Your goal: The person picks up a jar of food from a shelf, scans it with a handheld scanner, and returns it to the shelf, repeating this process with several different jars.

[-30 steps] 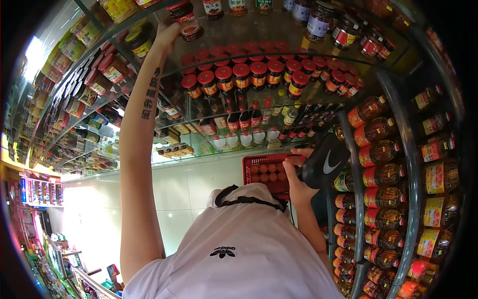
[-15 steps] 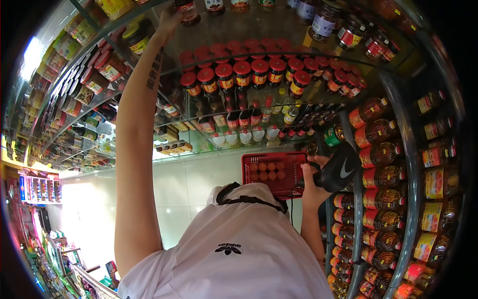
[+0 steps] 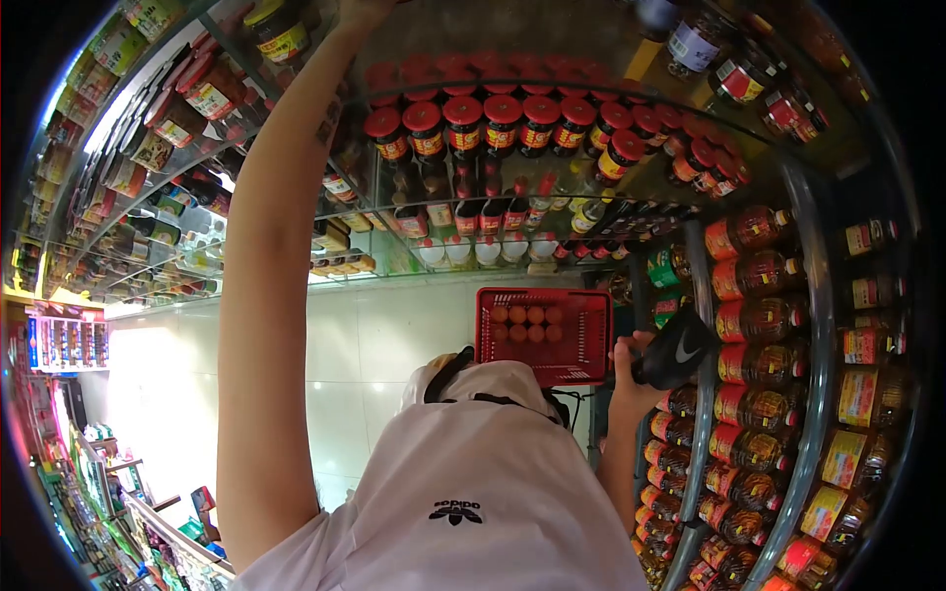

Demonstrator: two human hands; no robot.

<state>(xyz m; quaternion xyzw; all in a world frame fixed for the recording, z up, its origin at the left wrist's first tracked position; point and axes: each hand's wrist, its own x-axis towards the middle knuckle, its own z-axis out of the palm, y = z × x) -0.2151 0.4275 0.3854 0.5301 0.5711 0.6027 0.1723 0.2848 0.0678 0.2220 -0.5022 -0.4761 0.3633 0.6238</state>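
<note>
My left arm reaches up, and my left hand is cut by the top edge of the view, so its fingers and anything in them are hidden. The nearest jar showing is one with a yellow label, left of the hand. Lower right, my right hand has its fingers closed around a black item with a white swoosh. Just left of that hand is a red plastic basket with several round orange-brown things in it.
Glass shelves hold rows of red-lidded jars, with dark sauce bottles beneath. Metal rails and large oil bottles fill the right side. Pale floor tiles lie below. More shelves with goods stand at the lower left.
My left hand has moved up to the top edge, and the red-labelled jar at its fingers has gone out of view. My right hand and the black item have shifted slightly right and down.
</note>
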